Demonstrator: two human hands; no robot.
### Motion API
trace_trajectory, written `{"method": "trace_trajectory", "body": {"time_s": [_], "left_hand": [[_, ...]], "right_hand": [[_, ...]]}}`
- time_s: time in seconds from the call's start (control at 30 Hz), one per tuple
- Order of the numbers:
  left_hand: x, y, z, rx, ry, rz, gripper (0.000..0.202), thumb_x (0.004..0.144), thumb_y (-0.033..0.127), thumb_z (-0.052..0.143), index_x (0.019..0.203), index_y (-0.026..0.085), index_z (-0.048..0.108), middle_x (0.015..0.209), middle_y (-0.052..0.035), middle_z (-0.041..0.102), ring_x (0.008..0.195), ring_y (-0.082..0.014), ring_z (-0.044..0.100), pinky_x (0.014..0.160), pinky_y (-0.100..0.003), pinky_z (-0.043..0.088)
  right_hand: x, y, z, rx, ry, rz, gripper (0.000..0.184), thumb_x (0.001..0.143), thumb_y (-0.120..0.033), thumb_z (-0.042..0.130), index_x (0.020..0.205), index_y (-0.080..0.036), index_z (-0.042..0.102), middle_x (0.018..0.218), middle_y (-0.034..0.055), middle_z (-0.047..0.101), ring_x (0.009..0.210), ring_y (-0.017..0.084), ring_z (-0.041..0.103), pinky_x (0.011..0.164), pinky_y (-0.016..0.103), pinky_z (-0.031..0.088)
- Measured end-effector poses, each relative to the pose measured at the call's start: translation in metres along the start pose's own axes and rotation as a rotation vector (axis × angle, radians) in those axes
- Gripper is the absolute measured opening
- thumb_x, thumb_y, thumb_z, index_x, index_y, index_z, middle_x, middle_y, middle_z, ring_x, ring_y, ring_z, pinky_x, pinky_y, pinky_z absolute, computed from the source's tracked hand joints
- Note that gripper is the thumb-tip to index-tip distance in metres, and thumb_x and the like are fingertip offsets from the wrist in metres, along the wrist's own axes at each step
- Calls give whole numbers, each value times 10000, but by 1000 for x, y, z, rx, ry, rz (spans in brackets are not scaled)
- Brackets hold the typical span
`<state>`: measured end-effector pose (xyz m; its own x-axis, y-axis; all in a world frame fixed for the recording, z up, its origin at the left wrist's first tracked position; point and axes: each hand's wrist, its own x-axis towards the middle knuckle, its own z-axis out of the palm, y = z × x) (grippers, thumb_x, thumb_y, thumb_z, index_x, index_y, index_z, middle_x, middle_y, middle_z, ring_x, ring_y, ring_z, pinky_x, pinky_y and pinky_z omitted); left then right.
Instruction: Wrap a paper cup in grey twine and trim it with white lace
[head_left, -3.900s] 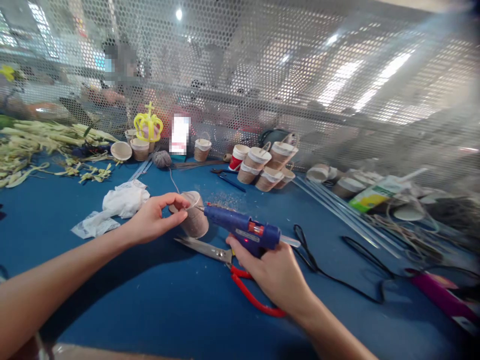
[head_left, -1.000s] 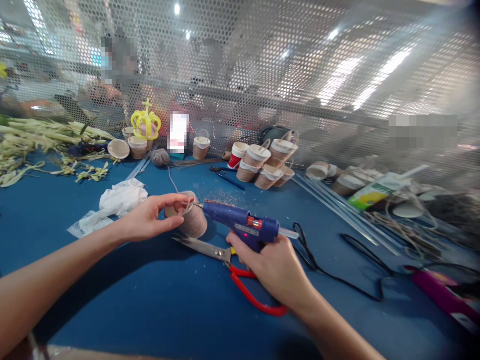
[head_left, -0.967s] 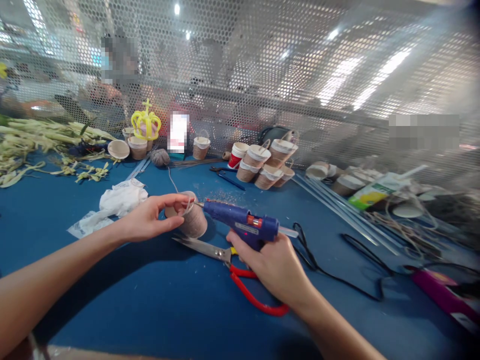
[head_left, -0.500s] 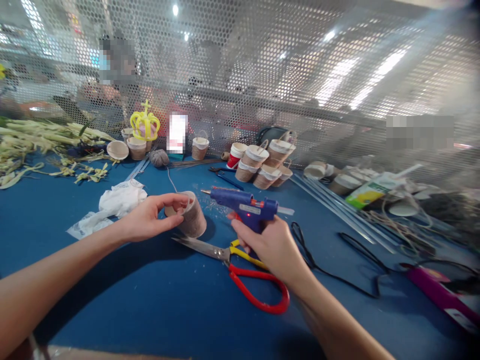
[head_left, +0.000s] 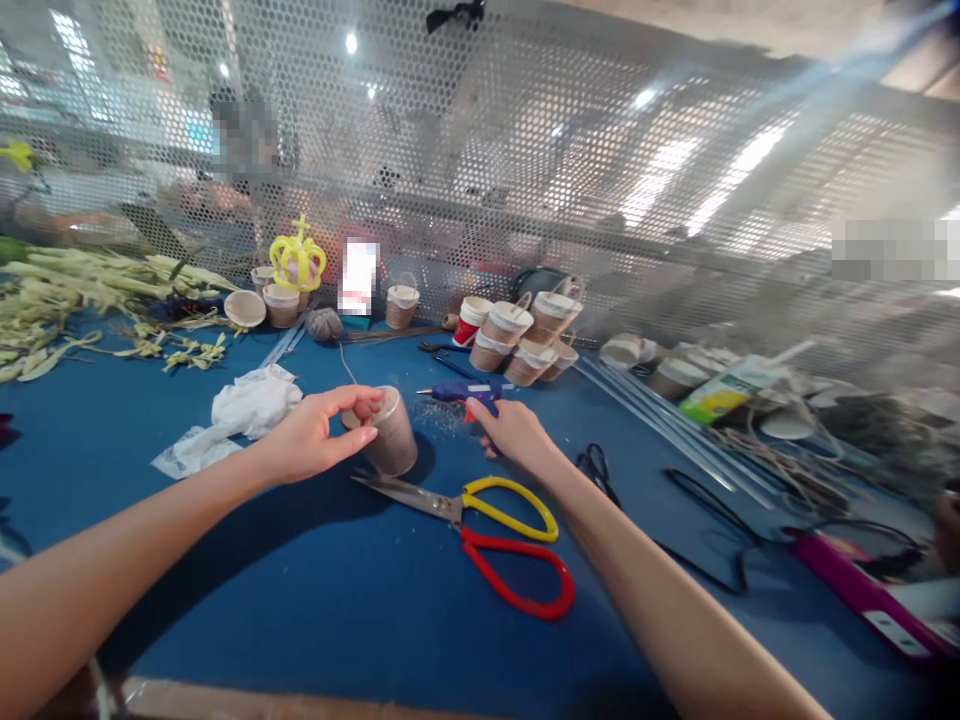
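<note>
My left hand (head_left: 319, 435) is closed about the upper left side of a small cup (head_left: 394, 440) wrapped in greyish-brown yarn. Its thumb and fingers hide part of the cup, and a strand of grey yarn runs from there back to a ball of yarn (head_left: 325, 325). In my right hand (head_left: 514, 432) is a blue hot glue gun (head_left: 469, 391), gripped by its handle, its nozzle pointing left above the table beyond the cup. Large scissors (head_left: 457, 510) with one yellow and one red handle lie just in front of the cup, blades slightly apart.
Crumpled white plastic (head_left: 255, 402) lies left of the cup. Several wrapped cups (head_left: 531, 360) are stacked at the back, near a yellow crown (head_left: 298, 262). Clear glue sticks (head_left: 667, 430), a black cable (head_left: 701, 575) and a purple power strip (head_left: 862, 595) lie to the right.
My right hand has moved the glue gun away and slightly left, lowering it toward the table behind the scissors. The scissors' yellow handle is now uncovered. My left hand stays at the cup.
</note>
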<state>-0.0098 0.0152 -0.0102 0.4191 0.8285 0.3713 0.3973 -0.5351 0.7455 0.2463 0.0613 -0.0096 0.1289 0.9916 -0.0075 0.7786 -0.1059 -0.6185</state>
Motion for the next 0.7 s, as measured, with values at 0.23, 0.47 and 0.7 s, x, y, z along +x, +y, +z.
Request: {"method": "trace_trajectory", "body": {"time_s": [0.23, 0.47, 0.7], "left_hand": [[-1, -4, -1, 61, 13, 79, 345, 800, 237, 490, 1132, 147, 511, 957, -70, 617, 852, -154, 561, 819, -310, 443], [-1, -1, -1, 121, -28, 183, 291, 823, 237, 478, 1099, 158, 529, 900, -65, 620, 830, -162, 551, 808, -326, 434], [1, 6, -10, 41, -42, 122, 294, 826, 205, 458, 1108, 167, 528, 961, -67, 611, 879, -168, 547, 835, -332, 426]], "right_hand": [[-16, -35, -14, -105, 18, -385, 171, 806, -266, 526, 872, -168, 649, 1027, 116, 623, 1069, 259, 517, 935, 408, 359], [-12, -102, 3, 96, -408, -960, 539, 900, -499, 226, 757, -155, 616, 942, 81, 628, 1041, 190, 517, 899, 325, 384], [-8, -100, -1, 87, -457, -849, 585, 890, -528, 183, 557, -172, 507, 918, 83, 607, 989, 181, 527, 882, 320, 370]]}}
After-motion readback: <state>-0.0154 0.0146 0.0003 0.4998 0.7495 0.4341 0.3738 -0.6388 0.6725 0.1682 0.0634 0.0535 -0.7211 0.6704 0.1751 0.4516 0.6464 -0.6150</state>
